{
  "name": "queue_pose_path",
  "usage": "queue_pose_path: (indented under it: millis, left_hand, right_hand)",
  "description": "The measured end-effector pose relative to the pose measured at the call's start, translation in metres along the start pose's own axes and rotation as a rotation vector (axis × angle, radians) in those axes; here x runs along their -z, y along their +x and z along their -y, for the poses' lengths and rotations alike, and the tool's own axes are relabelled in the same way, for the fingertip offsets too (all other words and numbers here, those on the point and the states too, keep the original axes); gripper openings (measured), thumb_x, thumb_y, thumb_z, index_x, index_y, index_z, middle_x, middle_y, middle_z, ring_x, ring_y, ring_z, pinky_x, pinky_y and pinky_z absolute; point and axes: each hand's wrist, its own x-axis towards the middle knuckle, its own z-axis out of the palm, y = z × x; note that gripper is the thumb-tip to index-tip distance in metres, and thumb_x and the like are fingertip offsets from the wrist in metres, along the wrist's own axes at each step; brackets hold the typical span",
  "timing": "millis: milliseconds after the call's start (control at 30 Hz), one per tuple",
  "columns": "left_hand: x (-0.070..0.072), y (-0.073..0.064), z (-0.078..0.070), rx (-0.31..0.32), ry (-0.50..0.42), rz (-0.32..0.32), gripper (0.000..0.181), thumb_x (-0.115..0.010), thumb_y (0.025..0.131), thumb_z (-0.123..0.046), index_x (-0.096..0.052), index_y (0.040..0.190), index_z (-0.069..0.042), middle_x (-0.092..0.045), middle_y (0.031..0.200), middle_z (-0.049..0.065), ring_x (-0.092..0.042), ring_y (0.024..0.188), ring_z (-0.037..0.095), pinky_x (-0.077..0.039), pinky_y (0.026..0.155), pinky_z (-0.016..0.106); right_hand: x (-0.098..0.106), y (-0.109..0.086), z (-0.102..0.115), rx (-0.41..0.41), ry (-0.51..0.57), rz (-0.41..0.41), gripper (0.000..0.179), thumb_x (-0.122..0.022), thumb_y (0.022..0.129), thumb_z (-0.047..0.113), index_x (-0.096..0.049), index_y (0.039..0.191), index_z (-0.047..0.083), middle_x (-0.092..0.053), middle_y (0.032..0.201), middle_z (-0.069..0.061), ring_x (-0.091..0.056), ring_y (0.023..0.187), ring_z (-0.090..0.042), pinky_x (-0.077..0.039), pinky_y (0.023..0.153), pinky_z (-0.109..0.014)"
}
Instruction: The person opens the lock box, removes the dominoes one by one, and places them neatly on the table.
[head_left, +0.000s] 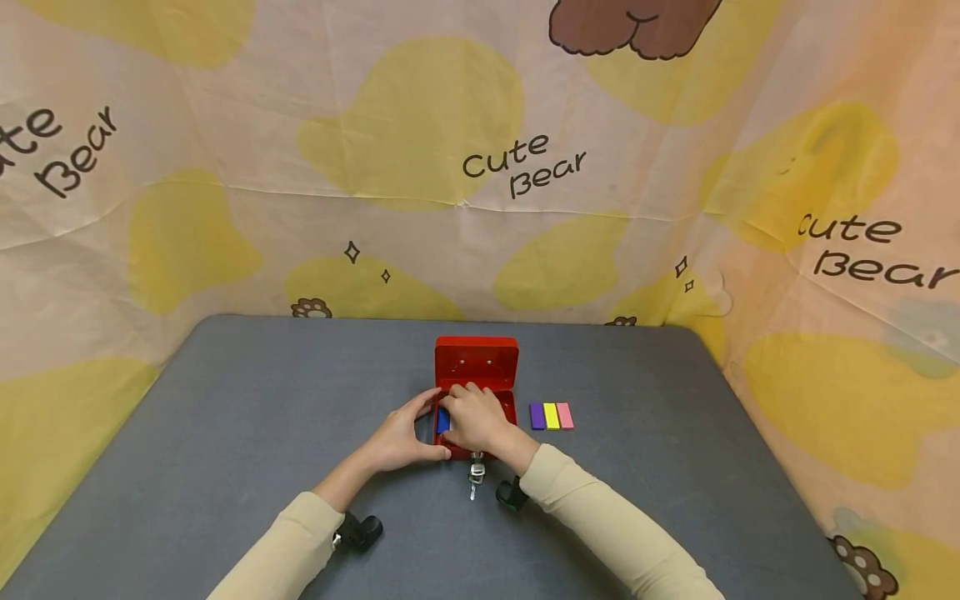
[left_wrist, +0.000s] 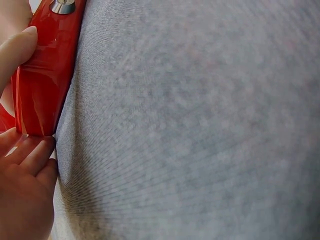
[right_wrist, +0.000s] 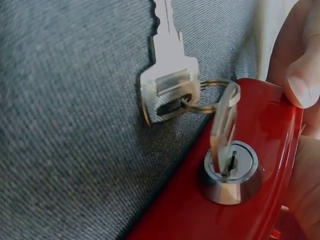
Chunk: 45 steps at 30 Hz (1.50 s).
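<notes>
A small red metal cash box (head_left: 476, 367) stands on the table with its lid raised. My left hand (head_left: 405, 435) grips the box's left side, its thumb at the front corner and its fingers along the side. My right hand (head_left: 477, 419) reaches down into the box from above. Between its thumb and forefinger shows a blue block (head_left: 443, 420), apparently pinched at its ends; the other fingertips are hidden. In the right wrist view, a key sits in the round silver lock (right_wrist: 232, 167) on the box's front, and a second key (right_wrist: 170, 87) hangs from its ring.
Right of the box, a purple block (head_left: 537, 416), a yellow block (head_left: 551, 416) and a pink block (head_left: 565, 416) lie side by side on the grey table (head_left: 300, 375). A printed cloth (head_left: 420, 125) hangs behind the table and along its sides.
</notes>
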Motion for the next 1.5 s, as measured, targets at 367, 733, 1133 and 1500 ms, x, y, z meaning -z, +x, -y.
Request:
queue_pose_path:
  millis: [367,733,1133,1500]
  left_hand:
    - [0.001,-0.001,-0.001,-0.002,0.003,0.0,0.091,-0.079,0.058,-0.038,-0.032,0.134,-0.017,-0.042,0.131,0.006,-0.044,0.116,0.02,-0.036,0.094,0.042]
    - [-0.001,-0.001,0.002,0.005,0.006,0.002,0.092,-0.078,0.058,-0.038,-0.032,0.134,-0.017,-0.043,0.131,0.004,-0.045,0.116,0.018,-0.037,0.093,0.041]
    - [0.0,-0.001,0.001,0.005,-0.006,-0.001,0.092,-0.079,0.057,-0.038,-0.032,0.134,-0.018,-0.043,0.13,0.005,-0.045,0.116,0.019,-0.036,0.094,0.041]
    - [0.001,-0.002,-0.001,0.003,-0.012,-0.006,0.091,-0.08,0.057,-0.034,-0.033,0.133,-0.017,-0.045,0.128,0.006,-0.045,0.116,0.019,-0.034,0.094,0.044]
  right_hand:
    - [0.0,0.001,0.001,-0.005,-0.009,0.009,0.048,-0.066,0.071,0.043,-0.059,0.11,0.017,-0.056,0.102,0.0,-0.05,0.09,-0.017,-0.045,0.076,-0.037]
    - [-0.003,-0.002,-0.002,0.005,0.037,-0.015,0.045,-0.066,0.071,0.041,-0.06,0.11,0.019,-0.057,0.102,0.002,-0.05,0.089,-0.015,-0.046,0.077,-0.035]
    - [0.001,-0.004,-0.004,0.042,0.07,-0.05,0.046,-0.065,0.072,0.04,-0.06,0.11,0.016,-0.058,0.102,0.001,-0.051,0.088,-0.015,-0.046,0.076,-0.032]
    - [0.012,-0.013,-0.011,0.062,0.124,-0.097,0.042,-0.066,0.071,0.039,-0.061,0.107,0.017,-0.057,0.099,0.002,-0.051,0.085,-0.014,-0.046,0.071,-0.027]
